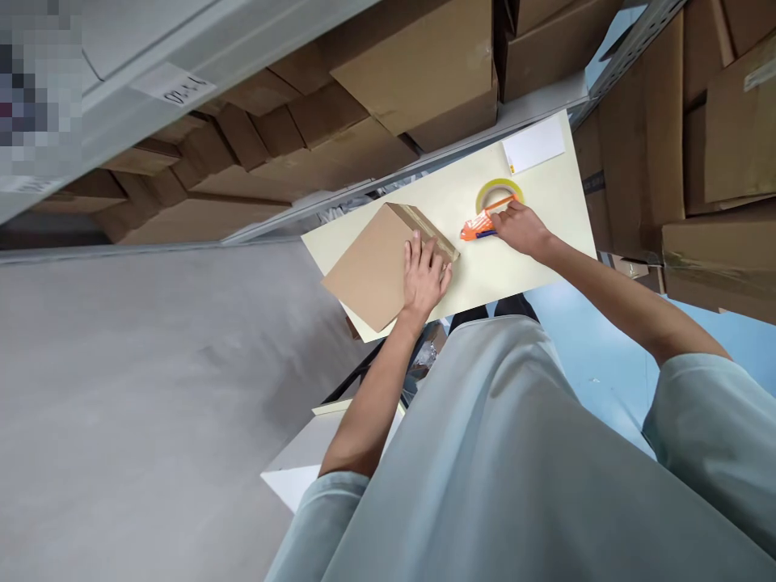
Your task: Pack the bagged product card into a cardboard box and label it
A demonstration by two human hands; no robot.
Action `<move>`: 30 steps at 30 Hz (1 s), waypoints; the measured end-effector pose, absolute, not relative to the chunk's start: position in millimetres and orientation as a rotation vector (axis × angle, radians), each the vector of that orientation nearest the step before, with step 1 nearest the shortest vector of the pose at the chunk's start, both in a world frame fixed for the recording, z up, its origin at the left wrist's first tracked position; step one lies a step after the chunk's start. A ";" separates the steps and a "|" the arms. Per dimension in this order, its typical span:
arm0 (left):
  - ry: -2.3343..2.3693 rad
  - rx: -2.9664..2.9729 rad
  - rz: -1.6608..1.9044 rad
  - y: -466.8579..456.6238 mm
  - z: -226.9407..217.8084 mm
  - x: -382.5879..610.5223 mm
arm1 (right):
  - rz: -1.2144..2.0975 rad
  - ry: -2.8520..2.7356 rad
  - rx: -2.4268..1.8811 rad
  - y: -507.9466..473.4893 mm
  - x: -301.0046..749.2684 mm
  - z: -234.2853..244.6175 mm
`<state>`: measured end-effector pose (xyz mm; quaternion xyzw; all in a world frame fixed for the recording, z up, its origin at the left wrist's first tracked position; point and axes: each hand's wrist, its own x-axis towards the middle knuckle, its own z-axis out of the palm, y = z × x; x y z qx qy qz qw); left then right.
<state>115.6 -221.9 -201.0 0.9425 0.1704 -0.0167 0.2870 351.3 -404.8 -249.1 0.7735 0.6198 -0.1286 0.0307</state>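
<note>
A flat brown cardboard box lies at an angle on the cream tabletop, with tape along its right edge. My left hand rests on the box near that edge, palm down with its fingers somewhat apart. To the right, my right hand is closed at an orange tape dispenser with a dark blue strip low on it. A yellow-rimmed roll of tape sits against the dispenser; whether it is mounted in it I cannot tell. My fingertips partly cover the dispenser's near end.
A white paper or card lies at the table's far right corner. Behind the table, a shelf holds many cardboard boxes, and more boxes stand at the right. A grey wall is on the left, with a white panel below the table.
</note>
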 end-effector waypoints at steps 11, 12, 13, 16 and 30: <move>0.392 2.513 -0.118 -218.9 -168.3 68.8 | -0.513 2.178 2.137 -375.8 275.4 -242.4; 0.470 2.524 -0.078 -216.0 -168.4 71.4 | -0.542 2.172 2.143 -376.3 265.5 -241.1; 0.550 2.528 -0.046 -212.8 -170.0 75.9 | -0.572 2.160 2.152 -376.3 255.3 -240.0; 0.704 2.513 0.009 -205.9 -182.6 94.5 | -0.660 2.118 2.176 -372.9 223.2 -236.9; 0.665 2.479 -0.001 -203.4 -209.4 77.3 | -0.782 2.079 2.268 -435.7 185.9 -239.5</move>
